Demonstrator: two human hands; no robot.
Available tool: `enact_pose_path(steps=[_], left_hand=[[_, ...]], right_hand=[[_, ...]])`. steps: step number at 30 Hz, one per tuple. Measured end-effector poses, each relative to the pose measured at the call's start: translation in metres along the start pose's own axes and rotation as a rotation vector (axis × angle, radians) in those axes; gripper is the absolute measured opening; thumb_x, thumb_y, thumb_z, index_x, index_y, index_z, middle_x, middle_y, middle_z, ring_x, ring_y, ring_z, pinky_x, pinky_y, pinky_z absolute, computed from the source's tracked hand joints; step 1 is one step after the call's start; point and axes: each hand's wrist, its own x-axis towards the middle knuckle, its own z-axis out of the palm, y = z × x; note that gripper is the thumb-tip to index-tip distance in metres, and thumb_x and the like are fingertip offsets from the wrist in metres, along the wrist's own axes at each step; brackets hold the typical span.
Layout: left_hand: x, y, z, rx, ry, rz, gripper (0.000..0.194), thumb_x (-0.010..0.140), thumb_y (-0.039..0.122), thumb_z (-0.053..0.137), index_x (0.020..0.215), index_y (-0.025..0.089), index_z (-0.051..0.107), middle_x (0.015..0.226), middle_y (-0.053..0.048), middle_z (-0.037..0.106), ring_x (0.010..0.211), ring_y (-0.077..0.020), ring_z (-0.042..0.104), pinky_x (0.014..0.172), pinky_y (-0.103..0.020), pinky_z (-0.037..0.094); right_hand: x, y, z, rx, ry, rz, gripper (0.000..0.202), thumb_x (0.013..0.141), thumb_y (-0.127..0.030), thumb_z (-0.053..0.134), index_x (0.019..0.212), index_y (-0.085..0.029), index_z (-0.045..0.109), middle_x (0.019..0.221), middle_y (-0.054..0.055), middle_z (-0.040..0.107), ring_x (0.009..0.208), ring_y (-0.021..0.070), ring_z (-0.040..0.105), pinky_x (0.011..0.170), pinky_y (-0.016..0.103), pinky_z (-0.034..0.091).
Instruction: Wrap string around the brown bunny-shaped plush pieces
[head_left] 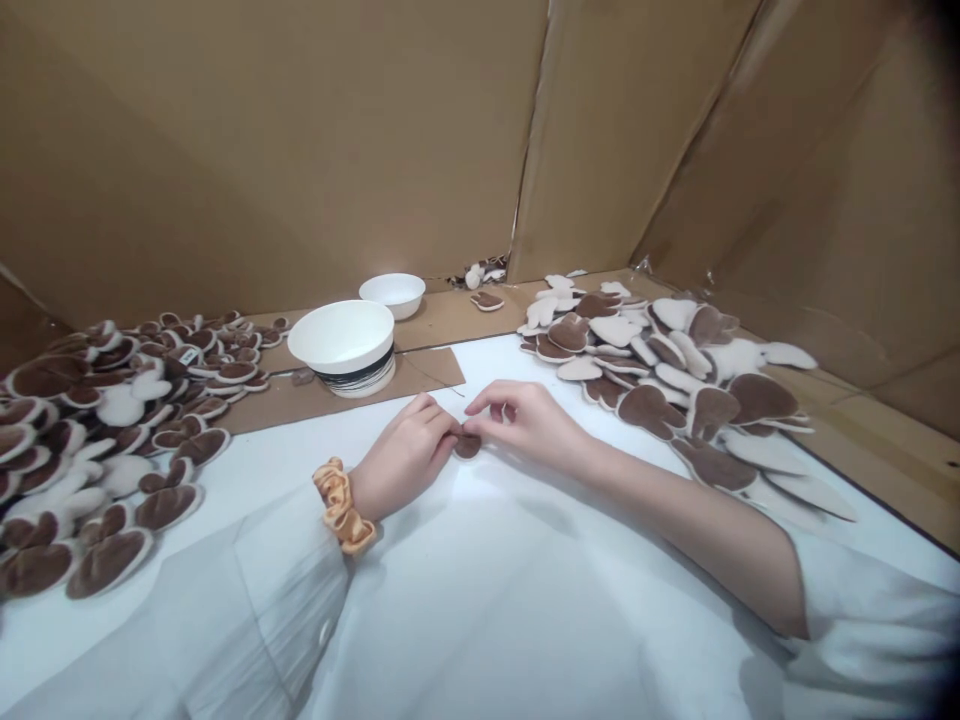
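Observation:
My left hand [409, 450], with a gold scrunchie [345, 508] on its wrist, is closed on a small brown plush piece [467, 447]. The fingers cover most of its upper part. From the other side my right hand [529, 420] comes in with thumb and index finger curled in a pinch, at the piece's upper edge. Whatever lies between those fingertips is too small to make out. A thin dark thread [452, 387] shows just above the hands, over the cardboard.
Many brown-and-white rabbit-shaped plush pieces [176, 492] are heaped at left, and rounded flat ones [649, 408] at right. A large white bowl with black thread-like bands [341, 340] stands ahead, a smaller white bowl [401, 297] behind it. Cardboard walls [300, 150] enclose the back.

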Motion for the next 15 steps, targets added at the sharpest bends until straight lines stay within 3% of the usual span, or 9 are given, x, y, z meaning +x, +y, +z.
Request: enact_pose_path(steps=[4, 8, 15], left_hand=[[0.000, 0.000, -0.001, -0.008, -0.010, 0.008, 0.017, 0.084, 0.013, 0.039, 0.080, 0.014, 0.055, 0.078, -0.006, 0.055, 0.082, -0.0198, 0.044, 0.077, -0.035, 0.039], [0.000, 0.000, -0.001, -0.011, -0.029, 0.003, 0.017, 0.083, 0.011, 0.039, 0.080, 0.014, 0.054, 0.079, -0.005, 0.054, 0.083, -0.0194, 0.042, 0.077, -0.033, 0.038], [-0.001, -0.002, 0.000, -0.010, -0.020, 0.004, 0.016, 0.084, 0.011, 0.038, 0.078, 0.014, 0.053, 0.077, -0.005, 0.053, 0.082, -0.0191, 0.042, 0.076, -0.032, 0.038]], right_hand=[[-0.008, -0.004, 0.017, -0.068, -0.093, -0.005, 0.013, 0.067, -0.024, 0.065, 0.077, -0.018, 0.063, 0.072, -0.001, 0.057, 0.060, 0.0089, 0.047, 0.059, 0.020, 0.036], [-0.008, 0.000, 0.022, -0.059, -0.098, 0.049, 0.017, 0.063, -0.023, 0.068, 0.077, -0.017, 0.060, 0.061, -0.004, 0.051, 0.057, 0.0082, 0.044, 0.053, 0.019, 0.033], [-0.008, -0.004, 0.025, -0.029, -0.064, 0.070, 0.015, 0.063, -0.021, 0.067, 0.074, -0.017, 0.057, 0.059, -0.005, 0.049, 0.053, 0.0068, 0.041, 0.053, 0.018, 0.032]])
